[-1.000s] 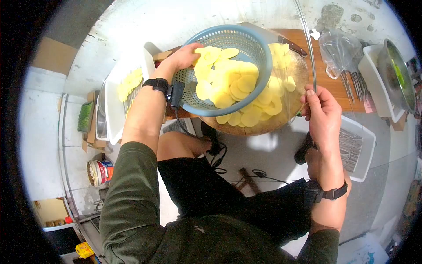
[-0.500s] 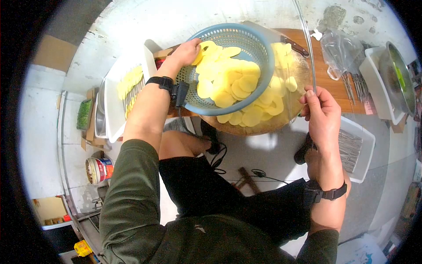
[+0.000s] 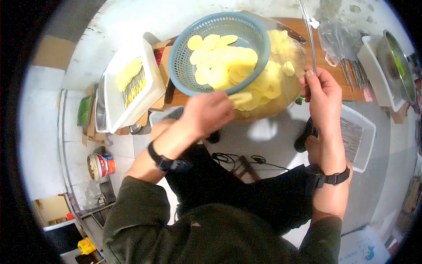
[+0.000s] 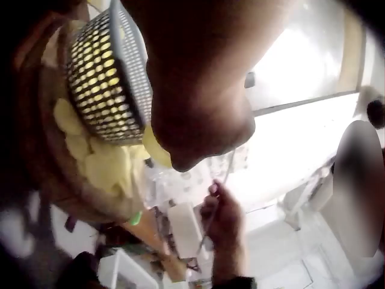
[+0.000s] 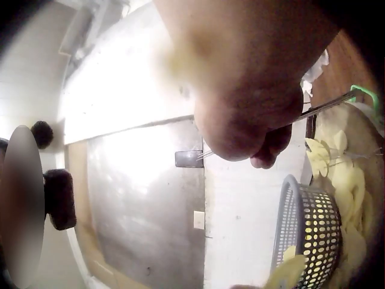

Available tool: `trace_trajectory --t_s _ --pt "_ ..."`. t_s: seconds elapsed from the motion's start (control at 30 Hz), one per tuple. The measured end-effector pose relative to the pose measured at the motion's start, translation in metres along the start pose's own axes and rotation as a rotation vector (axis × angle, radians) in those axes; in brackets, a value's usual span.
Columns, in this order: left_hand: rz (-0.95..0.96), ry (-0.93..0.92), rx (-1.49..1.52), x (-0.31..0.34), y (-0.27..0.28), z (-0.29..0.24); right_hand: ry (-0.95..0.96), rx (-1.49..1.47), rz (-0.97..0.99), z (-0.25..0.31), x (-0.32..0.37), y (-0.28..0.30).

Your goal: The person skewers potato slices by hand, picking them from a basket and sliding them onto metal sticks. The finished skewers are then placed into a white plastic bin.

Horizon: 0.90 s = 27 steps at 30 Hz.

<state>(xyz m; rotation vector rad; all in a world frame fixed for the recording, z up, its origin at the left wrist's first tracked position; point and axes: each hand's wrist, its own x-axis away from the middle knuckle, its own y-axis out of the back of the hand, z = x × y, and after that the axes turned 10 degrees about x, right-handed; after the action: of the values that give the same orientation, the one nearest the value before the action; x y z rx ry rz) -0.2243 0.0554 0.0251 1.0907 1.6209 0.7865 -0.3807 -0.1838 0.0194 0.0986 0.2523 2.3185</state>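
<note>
One yellow slice point(image 3: 241, 98), pinched in the left grip point(image 3: 209, 113), lies left of metal rods point(image 3: 311, 42) (held in the right grip point(image 3: 324, 91)).

I am in what looks like a modest food-preparation room; whether it belongs to a home or a business, I cannot tell. Before me, a brown wooden bench point(image 3: 320, 53) carries a blue-grey perforated plastic colander point(image 3: 176, 72) of thin yellow slices point(image 3: 224, 64), a round wooden chopping board point(image 3: 300, 59) and a brown-handled kitchen knife point(image 3: 293, 35). A white rectangular plastic tub point(image 3: 154, 83) on my left holds skewered yellow slices point(image 3: 130, 72). The blotched white wall point(image 3: 132, 20) looks worn.
</note>
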Motion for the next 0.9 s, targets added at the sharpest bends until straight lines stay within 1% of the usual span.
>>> trace_trajectory --t_s 0.03,0.07,0.1,0.17,0.2,0.23,0.3,0.43,0.5,0.53,0.6,0.63,0.67,0.7,0.77,0.83,0.87,0.9 --pt "0.034 -0.037 -0.061 0.012 -0.018 0.004 -0.004 -0.012 -0.003 0.001 0.001 -0.001" --pt "0.012 -0.095 -0.090 0.013 -0.031 0.004 -0.007 -0.024 -0.007 0.001 0.001 -0.002" --pt "0.005 -0.093 -0.098 0.015 -0.042 0.005 0.003 -0.024 -0.002 0.001 0.002 -0.003" --pt "0.056 -0.116 -0.252 0.023 -0.063 0.013 -0.022 -0.030 -0.006 0.001 0.003 -0.004" --pt "0.105 -0.069 -0.265 0.029 -0.074 0.022 -0.015 -0.028 -0.008 0.001 0.004 -0.004" --pt "0.099 -0.072 -0.265 0.033 -0.081 0.027 -0.002 -0.050 -0.002 0.000 0.005 -0.004" --pt "0.155 0.053 -0.426 0.038 -0.091 0.035 0.010 -0.070 -0.001 0.000 0.007 -0.002" --pt "0.150 0.103 -0.476 0.038 -0.092 0.043 -0.009 -0.079 -0.003 0.004 0.009 -0.001" --pt "0.293 0.153 -0.284 0.029 -0.076 0.029 -0.010 -0.079 -0.006 0.005 0.010 0.002" --pt "0.294 0.151 -0.290 0.021 -0.063 0.020 -0.005 -0.073 -0.017 0.005 0.009 0.005" --pt "0.317 0.209 0.107 0.003 -0.031 -0.001 -0.002 -0.072 -0.026 0.003 0.008 0.008" --pt "0.319 0.211 0.104 -0.013 -0.016 -0.004 0.012 -0.073 -0.026 0.001 0.006 0.010" --pt "0.276 0.407 0.181 -0.033 -0.003 0.001 0.026 -0.073 -0.026 0.001 0.005 0.010" --pt "0.229 0.604 0.259 -0.049 0.004 0.013 0.026 -0.074 -0.023 0.002 0.005 0.010" --pt "0.242 0.449 0.147 -0.067 0.001 0.070 0.015 -0.097 -0.011 0.003 0.006 0.009" --pt "0.372 0.447 0.046 -0.077 -0.012 0.121 0.016 -0.066 -0.016 0.003 0.005 0.009" --pt "0.372 0.447 0.050 -0.083 -0.018 0.130 0.011 -0.034 -0.019 0.003 0.005 0.009" --pt "0.440 0.513 0.017 -0.088 -0.025 0.138 0.009 -0.031 -0.018 0.003 0.005 0.009"
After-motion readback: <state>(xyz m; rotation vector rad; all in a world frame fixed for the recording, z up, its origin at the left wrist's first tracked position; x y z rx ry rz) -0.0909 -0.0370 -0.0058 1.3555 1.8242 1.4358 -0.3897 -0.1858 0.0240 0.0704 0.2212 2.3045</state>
